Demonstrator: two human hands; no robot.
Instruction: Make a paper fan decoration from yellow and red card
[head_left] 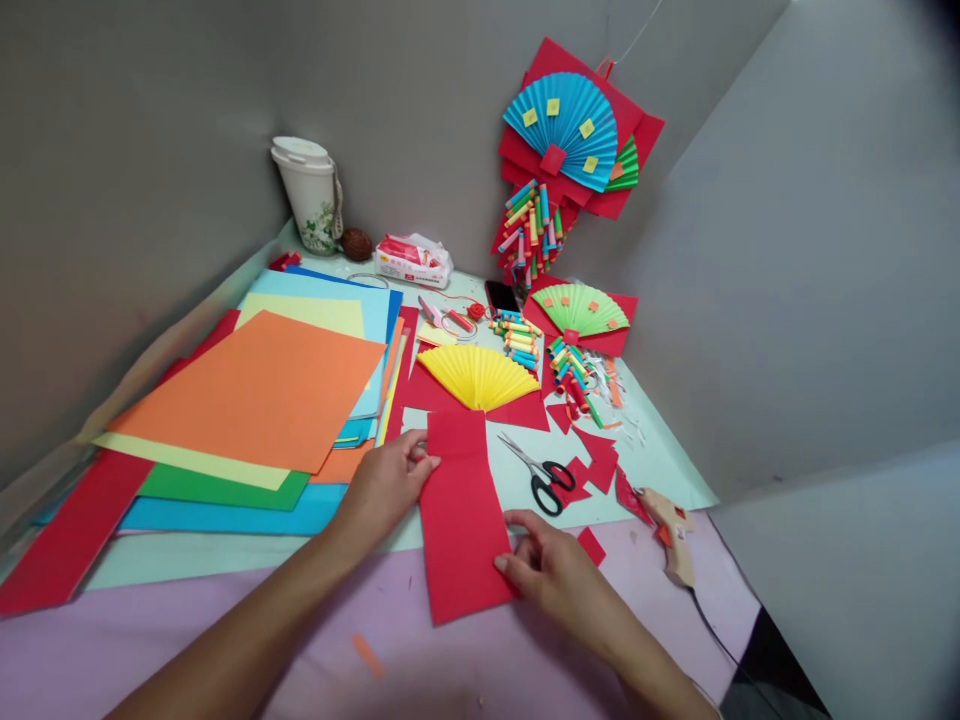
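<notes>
A long strip of red paper [463, 530] with a crease near its top lies between my hands. My left hand [397, 470] pinches its upper left edge between thumb and fingers. Lower down, my right hand [544, 560] grips the right edge, thumb on top and fingers curled at the side. Just beyond the strip's top end is a yellow pleated paper fan [480, 375], resting on red paper. Black-handled scissors [541, 478] lie to the right of the strip, blades pointing up and left, beside red paper scraps [598, 458].
Stacked coloured sheets [255, 400] cover the left side. A hot glue gun [671, 535] with a cord lies at the right edge. Behind are a white cup [306, 190], a tissue pack [412, 262], rolled paper tubes [517, 340] and a green fan [579, 308]. A blue fan decoration [566, 125] hangs above.
</notes>
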